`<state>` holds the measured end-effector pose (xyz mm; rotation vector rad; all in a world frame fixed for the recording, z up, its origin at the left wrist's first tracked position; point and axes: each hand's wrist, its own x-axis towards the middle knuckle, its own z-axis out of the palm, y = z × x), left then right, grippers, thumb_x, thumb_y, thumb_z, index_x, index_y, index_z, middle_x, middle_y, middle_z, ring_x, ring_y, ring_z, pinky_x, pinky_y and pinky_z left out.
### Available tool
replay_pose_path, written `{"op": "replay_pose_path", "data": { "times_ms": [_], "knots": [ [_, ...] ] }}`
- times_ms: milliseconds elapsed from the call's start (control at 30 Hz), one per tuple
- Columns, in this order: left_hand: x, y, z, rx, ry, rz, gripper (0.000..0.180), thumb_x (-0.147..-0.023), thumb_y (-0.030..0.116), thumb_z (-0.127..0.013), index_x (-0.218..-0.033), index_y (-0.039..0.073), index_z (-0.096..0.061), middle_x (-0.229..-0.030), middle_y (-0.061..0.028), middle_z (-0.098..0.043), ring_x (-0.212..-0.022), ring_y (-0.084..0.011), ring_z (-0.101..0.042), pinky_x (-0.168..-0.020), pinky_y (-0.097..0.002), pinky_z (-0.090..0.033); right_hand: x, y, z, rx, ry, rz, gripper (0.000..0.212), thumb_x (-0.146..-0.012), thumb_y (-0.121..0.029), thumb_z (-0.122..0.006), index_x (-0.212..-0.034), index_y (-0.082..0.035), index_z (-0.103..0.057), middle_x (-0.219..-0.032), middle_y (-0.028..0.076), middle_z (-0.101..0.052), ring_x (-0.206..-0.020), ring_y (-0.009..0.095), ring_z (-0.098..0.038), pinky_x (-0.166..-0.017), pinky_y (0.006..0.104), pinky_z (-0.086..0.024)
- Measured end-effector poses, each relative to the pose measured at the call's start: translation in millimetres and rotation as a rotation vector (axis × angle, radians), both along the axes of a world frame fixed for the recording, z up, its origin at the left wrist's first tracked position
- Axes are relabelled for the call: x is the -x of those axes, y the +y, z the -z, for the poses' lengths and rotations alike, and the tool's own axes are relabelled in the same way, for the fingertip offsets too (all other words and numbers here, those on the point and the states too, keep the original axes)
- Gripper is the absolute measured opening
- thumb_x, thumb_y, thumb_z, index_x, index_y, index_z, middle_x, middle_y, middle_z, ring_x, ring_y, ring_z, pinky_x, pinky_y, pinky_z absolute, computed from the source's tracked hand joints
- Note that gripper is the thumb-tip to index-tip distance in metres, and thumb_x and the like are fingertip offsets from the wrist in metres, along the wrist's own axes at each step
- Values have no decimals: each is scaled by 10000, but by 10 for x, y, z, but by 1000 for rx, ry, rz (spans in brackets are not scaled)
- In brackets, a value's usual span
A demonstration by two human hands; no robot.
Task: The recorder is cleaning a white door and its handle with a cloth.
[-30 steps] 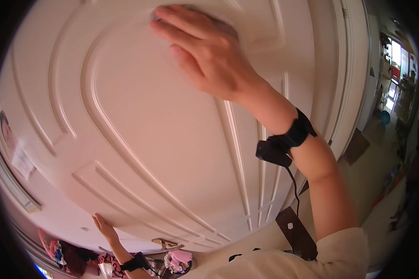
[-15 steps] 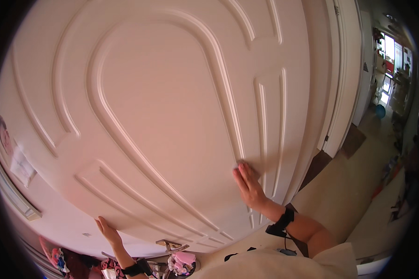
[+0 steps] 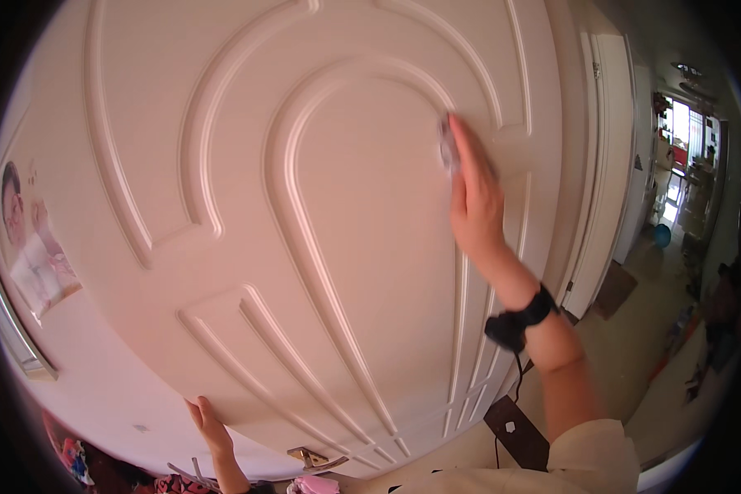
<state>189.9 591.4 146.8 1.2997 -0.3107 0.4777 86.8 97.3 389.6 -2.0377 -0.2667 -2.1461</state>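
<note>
A large white door with raised, curved mouldings fills most of the view. My right hand is raised to its upper right part, closed on a crumpled grey cloth that is pressed against the arched moulding; the hand is slightly blurred and covers part of the cloth. Down at the lower left, my left hand grips the door's edge, with some of its fingers hidden behind it. A metal door handle sits on the door to the right of that hand. Black bands go round my wrists.
A picture of a person hangs on the wall at the left. Pink and patterned fabric items lie below the handle. Beyond the door frame at the right, a hallway floor runs back to a blue ball and a bright window.
My right hand has moved up along the moulding with the cloth, from the lower right to the upper part of the door. My left hand stays on the edge; the view has shifted.
</note>
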Motion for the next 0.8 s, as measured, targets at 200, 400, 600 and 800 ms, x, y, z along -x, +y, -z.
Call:
{"op": "replay_pose_path", "data": {
  "times_ms": [200, 400, 600, 800],
  "knots": [
    [-5, 7, 1, -4, 0, 29, 596, -1032, 251, -449, -1527, 39, -193, -1521, -117, -318, -1366, -225, -339, -1126, -365, -264, -254, 304, -869, 151, -203, -4, 616, -779, 163, -421, -1329, -91, -530, -1286, 150, -586, -1220, 321, -549, -1014, 401, -466],
    [5, -29, -58, -35, -42, 84, 612, -1020, 277, -468, -1517, 34, -208, -1500, -116, -342, -1350, -221, -355, -1112, -366, -278, -361, 745, -1049, 311, -204, -122, 566, -718, 148, -447, -1200, -94, -619, -1180, 71, -661, -1125, 251, -624, -913, 368, -534],
    [45, -83, -137, -49, -56, 121, 623, -1014, 300, -481, -1507, 20, -222, -1480, -128, -364, -1329, -213, -373, -1097, -362, -290, -310, 1070, -729, 390, -133, -93, 621, -718, 163, -448, -1228, -135, -639, -1201, 54, -665, -1159, 243, -617, -961, 357, -517],
    [61, -93, -236, -105, -115, 144, 634, -1013, 319, -489, -1503, 13, -227, -1450, -125, -392, -1297, -204, -396, -1082, -352, -299, -237, 1257, 133, 471, 90, -100, 597, -743, 106, -536, -1274, -153, -624, -1212, 17, -665, -1129, 198, -630, -953, 357, -529]
  ]
}}
